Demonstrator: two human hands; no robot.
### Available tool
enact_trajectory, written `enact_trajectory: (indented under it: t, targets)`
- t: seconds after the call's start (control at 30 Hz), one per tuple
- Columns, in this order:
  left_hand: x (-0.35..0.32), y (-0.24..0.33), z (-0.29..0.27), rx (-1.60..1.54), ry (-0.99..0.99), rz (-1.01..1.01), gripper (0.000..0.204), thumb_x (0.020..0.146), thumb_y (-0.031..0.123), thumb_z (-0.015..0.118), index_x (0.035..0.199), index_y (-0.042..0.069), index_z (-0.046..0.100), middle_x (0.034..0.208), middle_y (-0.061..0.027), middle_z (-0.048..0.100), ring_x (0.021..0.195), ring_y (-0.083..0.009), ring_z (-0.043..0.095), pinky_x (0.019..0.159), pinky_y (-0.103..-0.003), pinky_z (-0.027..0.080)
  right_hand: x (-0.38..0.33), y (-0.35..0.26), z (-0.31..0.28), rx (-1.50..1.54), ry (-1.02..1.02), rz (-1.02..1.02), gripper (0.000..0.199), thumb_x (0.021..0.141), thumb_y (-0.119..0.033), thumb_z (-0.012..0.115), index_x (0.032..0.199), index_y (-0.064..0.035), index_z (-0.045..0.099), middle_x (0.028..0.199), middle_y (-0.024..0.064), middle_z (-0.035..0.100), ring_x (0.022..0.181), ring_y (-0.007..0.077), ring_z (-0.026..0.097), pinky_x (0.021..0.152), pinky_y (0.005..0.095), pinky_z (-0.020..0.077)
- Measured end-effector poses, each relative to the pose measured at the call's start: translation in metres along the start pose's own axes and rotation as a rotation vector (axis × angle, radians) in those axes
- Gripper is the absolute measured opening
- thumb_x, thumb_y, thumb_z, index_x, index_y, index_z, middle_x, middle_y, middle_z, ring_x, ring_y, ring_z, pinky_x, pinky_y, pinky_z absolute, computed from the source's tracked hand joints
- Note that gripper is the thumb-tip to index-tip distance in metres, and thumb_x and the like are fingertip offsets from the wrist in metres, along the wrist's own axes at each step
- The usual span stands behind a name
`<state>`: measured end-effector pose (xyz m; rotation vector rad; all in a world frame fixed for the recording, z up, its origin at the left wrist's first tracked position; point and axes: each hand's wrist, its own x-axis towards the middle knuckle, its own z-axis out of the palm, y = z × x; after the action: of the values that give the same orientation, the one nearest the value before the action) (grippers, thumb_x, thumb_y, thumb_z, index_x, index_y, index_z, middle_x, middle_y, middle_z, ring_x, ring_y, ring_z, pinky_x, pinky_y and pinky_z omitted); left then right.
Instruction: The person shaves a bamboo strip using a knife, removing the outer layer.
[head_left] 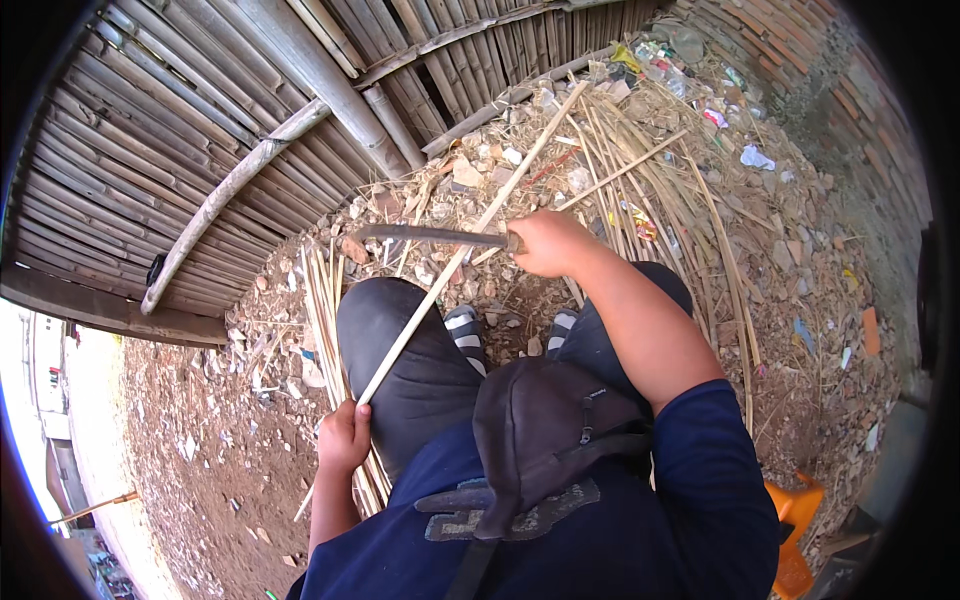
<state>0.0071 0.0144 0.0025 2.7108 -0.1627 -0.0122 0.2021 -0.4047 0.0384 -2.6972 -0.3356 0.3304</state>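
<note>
My left hand (343, 437) is closed around the lower end of a long pale bamboo strip (408, 328), beside my left thigh. The strip slants up and away to the right, its far end lying over the littered ground. In my right fist (553, 243) is the handle of a machete (425, 234) with a long, dark, slightly curved blade. That blade points left and crosses the strip above my knees; whether its edge is touching the strip, I cannot tell. By my left leg lies a bundle of similar strips (322, 305), partly hidden by the leg.
More bamboo strips (632, 180) are spread on the ground ahead and to the right. A bamboo-slat wall (170, 130) stands at the far left, a brick wall (850, 110) on the right. Stones and litter (665, 70) cover the soil. An orange plastic seat (795, 535) shows behind my right side.
</note>
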Motion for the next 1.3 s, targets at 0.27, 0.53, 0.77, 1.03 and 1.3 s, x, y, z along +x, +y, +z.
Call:
enact_trajectory:
  t: [0.27, 0.53, 0.77, 1.03, 1.3]
  targets:
    - [0.000, 0.000, 0.008, -0.055, 0.008, -0.038, 0.041, 0.105, 0.030, 0.052, 0.074, 0.003, 0.048, 0.061, -0.0220, 0.055, 0.058, -0.0452, 0.056, 0.054, -0.050, 0.041, 0.018, 0.006, 0.002, 0.067, -0.010, -0.034, 0.030, 0.081, -0.025, 0.074, 0.106, -0.0084, 0.071, 0.095, 0.0168, 0.073, 0.095, 0.0362, 0.070, 0.084, 0.0474, 0.0559]
    - [0.002, 0.004, 0.002, -0.003, 0.016, -0.034, 0.043, 0.103, 0.033, 0.055, 0.074, 0.003, 0.050, 0.061, -0.0236, 0.058, 0.059, -0.0466, 0.059, 0.054, -0.052, 0.045, 0.019, 0.027, 0.012, 0.140, 0.175, 0.014, 0.034, 0.083, -0.026, 0.071, 0.112, -0.0082, 0.070, 0.102, 0.0192, 0.072, 0.098, 0.0391, 0.068, 0.086, 0.0470, 0.0553]
    - [0.002, 0.005, 0.002, -0.009, 0.023, -0.012, 0.042, 0.103, 0.032, 0.055, 0.074, 0.003, 0.049, 0.060, -0.0231, 0.056, 0.057, -0.0462, 0.058, 0.053, -0.052, 0.044, 0.001, 0.002, 0.006, -0.022, 0.038, -0.069, 0.033, 0.080, -0.026, 0.073, 0.109, -0.0104, 0.071, 0.099, 0.0187, 0.072, 0.096, 0.0365, 0.070, 0.084, 0.0485, 0.0559]
    - [0.002, 0.002, 0.009, -0.070, 0.032, -0.040, 0.040, 0.103, 0.031, 0.056, 0.076, 0.002, 0.051, 0.062, -0.0231, 0.057, 0.059, -0.0467, 0.058, 0.055, -0.051, 0.044, 0.020, 0.010, 0.009, 0.080, 0.038, -0.059, 0.030, 0.079, -0.025, 0.074, 0.104, -0.0095, 0.073, 0.096, 0.0194, 0.072, 0.094, 0.0380, 0.069, 0.083, 0.0473, 0.0555]
    - [0.004, 0.002, 0.006, -0.046, 0.043, -0.020, 0.041, 0.102, 0.031, 0.057, 0.074, 0.002, 0.050, 0.062, -0.0238, 0.058, 0.060, -0.0468, 0.059, 0.055, -0.052, 0.044, 0.016, 0.023, 0.001, 0.143, 0.068, 0.028, 0.033, 0.081, -0.027, 0.073, 0.107, -0.0070, 0.073, 0.099, 0.0199, 0.072, 0.097, 0.0386, 0.069, 0.086, 0.0468, 0.0548]
